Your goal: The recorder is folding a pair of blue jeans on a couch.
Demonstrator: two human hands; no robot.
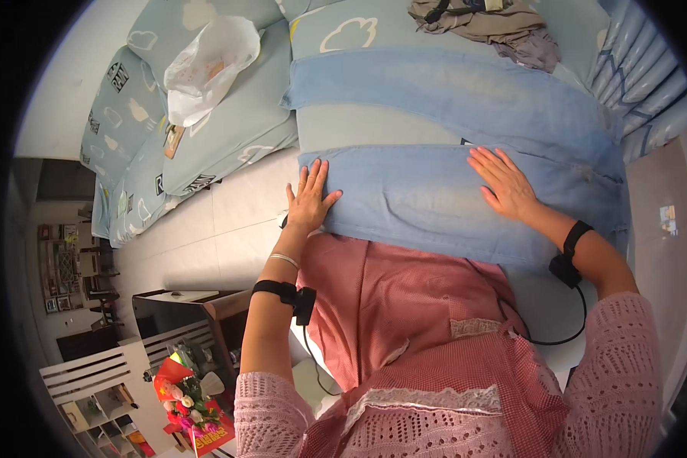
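A pair of light blue denim trousers (412, 189) lies spread across the sofa seat (372, 126), its two legs running side by side with a strip of seat cover between them. My left hand (309, 197) rests flat at the left end of the nearer leg, fingers spread. Toward the right of that same leg, my right hand (505, 183) lies palm down with its fingers extended. Neither hand grips anything. Soft creases run through the denim between them. The far leg (401, 74) lies fairly smooth.
Crumpled brown and grey clothes (492, 28) lie at the back. On the left sofa section sits a white plastic bag (212, 68). Artificial flowers (189, 406) stand at lower left near a dark-fronted cabinet (177, 315). A blue curtain (647, 86) hangs at right. Cables trail from both wrist straps.
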